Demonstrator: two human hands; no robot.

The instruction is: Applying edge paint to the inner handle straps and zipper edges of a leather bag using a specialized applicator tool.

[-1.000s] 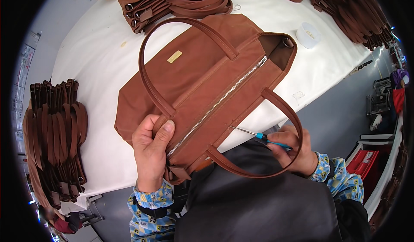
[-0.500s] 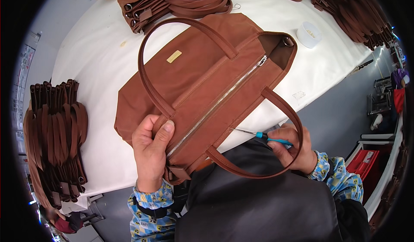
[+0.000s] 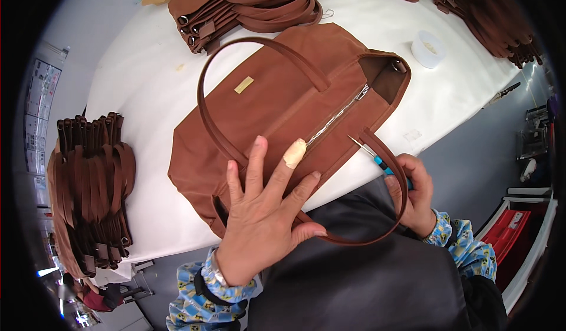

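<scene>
A brown handbag (image 3: 277,104) with a silver zipper, two long handles and a small gold plate lies on the white-covered table. My left hand (image 3: 262,210) rests on its near left part with fingers spread, covering the lower stretch of the zipper. A pale covering wraps one fingertip. In my right hand (image 3: 415,192), beside the bag's near handle (image 3: 386,231), is a thin pointed awl (image 3: 377,159) with a blue and black grip. Its tip points up and left, close to the foot of that handle; whether it touches the bag I cannot tell.
Brown strap bundles lie at the left (image 3: 94,183), far middle (image 3: 247,7) and far right (image 3: 483,15) of the table (image 3: 147,231). A small white tub (image 3: 428,49) stands beyond the bag. Red bins (image 3: 507,236) are at the right; another person (image 3: 97,295) is at lower left.
My left hand has let go of the bag's left edge and now lies flat across its top. My right hand and the awl have shifted slightly right, the tip moving up along the near edge.
</scene>
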